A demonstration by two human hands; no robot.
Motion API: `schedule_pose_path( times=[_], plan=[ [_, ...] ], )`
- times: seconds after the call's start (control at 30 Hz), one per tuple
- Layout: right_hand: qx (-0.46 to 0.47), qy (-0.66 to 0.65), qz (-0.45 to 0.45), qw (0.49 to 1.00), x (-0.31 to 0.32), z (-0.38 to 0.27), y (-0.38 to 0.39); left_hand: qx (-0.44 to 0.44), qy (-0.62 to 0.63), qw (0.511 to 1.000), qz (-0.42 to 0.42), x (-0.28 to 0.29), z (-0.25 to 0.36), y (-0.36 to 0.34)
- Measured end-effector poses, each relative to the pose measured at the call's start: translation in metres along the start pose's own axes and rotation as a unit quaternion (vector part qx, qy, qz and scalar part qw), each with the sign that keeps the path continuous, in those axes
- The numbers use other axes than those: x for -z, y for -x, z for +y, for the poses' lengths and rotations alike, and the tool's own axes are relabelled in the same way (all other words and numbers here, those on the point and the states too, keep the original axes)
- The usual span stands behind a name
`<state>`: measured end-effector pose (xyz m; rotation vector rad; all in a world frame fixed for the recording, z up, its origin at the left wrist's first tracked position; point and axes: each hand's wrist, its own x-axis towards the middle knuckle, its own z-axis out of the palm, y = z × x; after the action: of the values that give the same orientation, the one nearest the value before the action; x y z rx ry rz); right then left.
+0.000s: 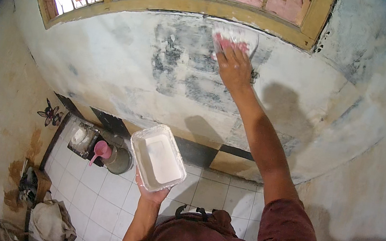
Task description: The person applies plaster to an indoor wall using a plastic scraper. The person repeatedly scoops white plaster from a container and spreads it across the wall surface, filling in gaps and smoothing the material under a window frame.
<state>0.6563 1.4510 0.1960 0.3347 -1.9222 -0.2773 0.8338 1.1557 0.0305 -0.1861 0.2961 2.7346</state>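
Observation:
My right hand (235,72) is closed on a flat, wide putty spreader (235,35), red or pink and smeared white. Its blade lies against the wall (113,55) just under the window frame. Around it the wall is patchy, with white coating over dark grey. Down at the left, my left hand (152,194) grips a white rectangular tub (136,149) from beneath, most of its fingers hidden. Smooth white paste (164,166) lies inside the tub, and its rim is caked with the same stuff.
A yellow-brown window frame (204,7) with metal bars runs along the top. On the tiled floor (111,190) stand a grey bucket (119,161), a pink dipper (102,149) and a dark box (84,140). A pale cloth bundle (52,223) lies at lower left.

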Motion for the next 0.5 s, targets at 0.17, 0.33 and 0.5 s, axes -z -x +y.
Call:
schedule_pose_path(
  times=[0.17, 0.33, 0.5],
  plan=[
    [0.038, 0.051, -0.164, 0.984, -0.054, -0.036, 0.188, 0.021, -0.017, 1.0, -0.009, 0.002, -0.007, -0.005],
    [0.002, 0.002, -0.066, 0.998, 0.017, -0.029, 0.121, 0.025, -0.022, 0.999, -0.017, 0.008, -0.001, -0.005],
    [-0.131, 0.001, -0.072, 0.989, 0.038, 0.059, 0.048, 0.042, -0.037, 0.998, -0.014, -0.004, -0.014, -0.004]
  ],
)
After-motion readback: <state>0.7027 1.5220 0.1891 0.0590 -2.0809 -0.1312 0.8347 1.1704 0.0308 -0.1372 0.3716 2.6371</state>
